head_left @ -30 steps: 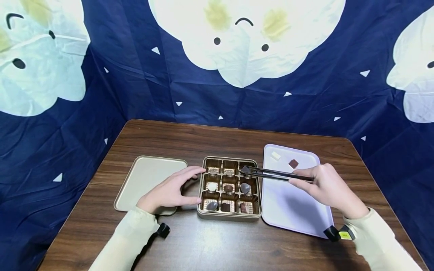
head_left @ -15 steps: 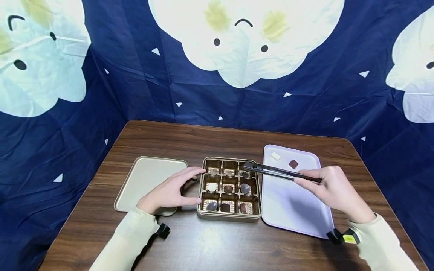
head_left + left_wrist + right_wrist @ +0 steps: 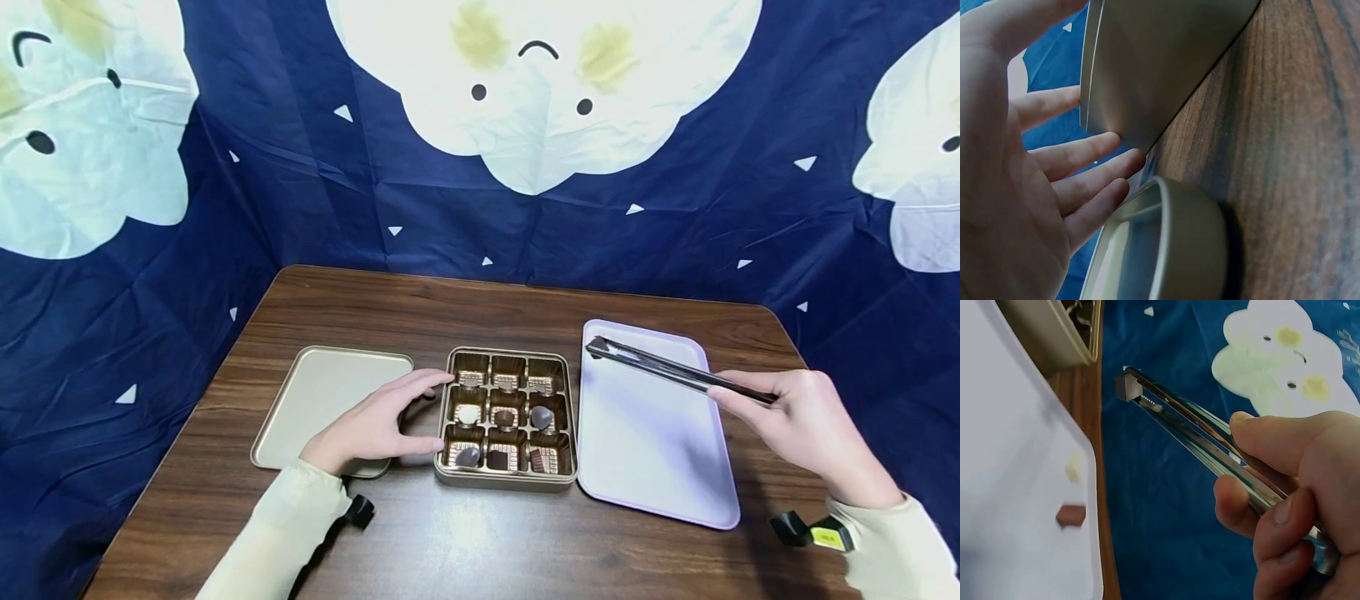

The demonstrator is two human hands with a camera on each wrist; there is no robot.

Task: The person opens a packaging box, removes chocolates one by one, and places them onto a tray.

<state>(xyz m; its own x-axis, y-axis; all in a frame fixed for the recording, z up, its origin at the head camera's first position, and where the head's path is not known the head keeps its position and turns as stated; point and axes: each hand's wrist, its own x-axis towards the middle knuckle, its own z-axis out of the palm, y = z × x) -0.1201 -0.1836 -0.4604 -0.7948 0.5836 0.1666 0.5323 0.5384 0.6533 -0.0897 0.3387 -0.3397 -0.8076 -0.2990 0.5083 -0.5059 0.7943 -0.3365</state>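
Tongs (image 3: 675, 368) have shifted since the earlier frames from the far right compartment of the gold tin (image 3: 506, 481) to above the far left corner of the lavender tray (image 3: 652, 442). Their tips clasp a dark chocolate block (image 3: 1127, 389), held clear of the tray in the right wrist view. The right hand (image 3: 821, 433) squeezes the tongs between thumb and fingers.

Beside the tin's left wall, the left hand (image 3: 375, 425) stays with thumb and fingers spread, fingertips apparently touching its side.

Judging from how the pieces lie, the work is roughly a third through. Two are on the tray, a white chocolate (image 3: 1073, 467) and a reddish-brown chocolate (image 3: 1071, 515), with the clasped block as the third. Six are left in the tin, all in its middle and near rows: a round white chocolate (image 3: 468, 415), a dark one (image 3: 505, 417) and a shiny drop (image 3: 542, 417); then a glossy dark piece (image 3: 468, 457), a dark square (image 3: 498, 459) and a ridged block (image 3: 537, 461). Off to the left, the tin's lid (image 3: 330, 404) already lies on the table (image 3: 420, 542), partly beneath the left hand.
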